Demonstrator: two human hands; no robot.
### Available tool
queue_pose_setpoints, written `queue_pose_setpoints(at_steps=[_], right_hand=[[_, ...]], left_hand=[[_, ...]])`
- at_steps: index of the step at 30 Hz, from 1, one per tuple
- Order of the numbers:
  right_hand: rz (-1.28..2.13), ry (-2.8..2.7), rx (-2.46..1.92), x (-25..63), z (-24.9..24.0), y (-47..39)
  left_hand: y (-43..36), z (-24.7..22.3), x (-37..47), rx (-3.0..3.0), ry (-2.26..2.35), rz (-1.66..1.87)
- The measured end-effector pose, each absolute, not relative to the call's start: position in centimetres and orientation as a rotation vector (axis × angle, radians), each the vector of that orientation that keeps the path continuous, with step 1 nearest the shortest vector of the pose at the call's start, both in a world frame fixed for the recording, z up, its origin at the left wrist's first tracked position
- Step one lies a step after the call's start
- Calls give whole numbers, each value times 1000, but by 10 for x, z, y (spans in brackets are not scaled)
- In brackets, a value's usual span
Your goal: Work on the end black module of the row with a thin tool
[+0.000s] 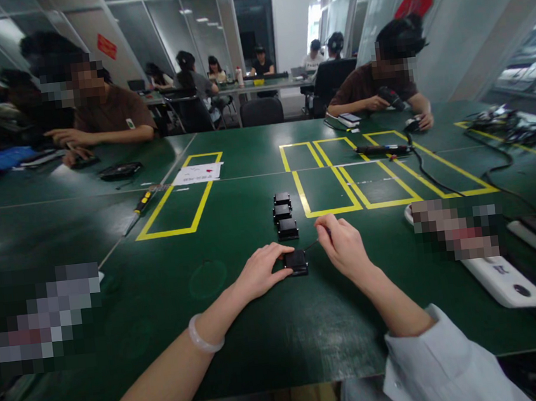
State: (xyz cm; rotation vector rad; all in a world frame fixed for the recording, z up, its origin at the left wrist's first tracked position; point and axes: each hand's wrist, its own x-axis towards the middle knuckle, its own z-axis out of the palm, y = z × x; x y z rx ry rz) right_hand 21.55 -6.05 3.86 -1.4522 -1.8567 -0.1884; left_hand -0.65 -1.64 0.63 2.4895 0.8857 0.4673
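A small black box-shaped part [296, 262] lies on the green table in front of me. My left hand [266, 266] grips its left side between thumb and fingers. My right hand [342, 244] is closed on a thin dark rod-like tool [311, 245], whose tip points at the part's top right edge. Whether the tip touches the part I cannot tell, and the tool's other end is hidden in my fingers. Just beyond, several similar black parts, the nearest one [287, 228] among them, stand in a row leading away from me.
Yellow tape outlines [194, 224] mark the table. A yellow-black screwdriver [144, 202] lies at left, a white power strip [501, 281] at right, partly blurred out. Across the table, one person [113, 115] sits at left and another [371, 84] at right, handling a dark tool. Cables [509, 121] lie far right.
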Motion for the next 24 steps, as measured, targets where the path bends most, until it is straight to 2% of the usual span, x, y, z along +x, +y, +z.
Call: queue_pose_setpoints(at_steps=[24], right_hand=[[-125, -1842, -1470, 216, 36, -61]], left_hand=[[-16, 7, -6, 2481, 880, 458]])
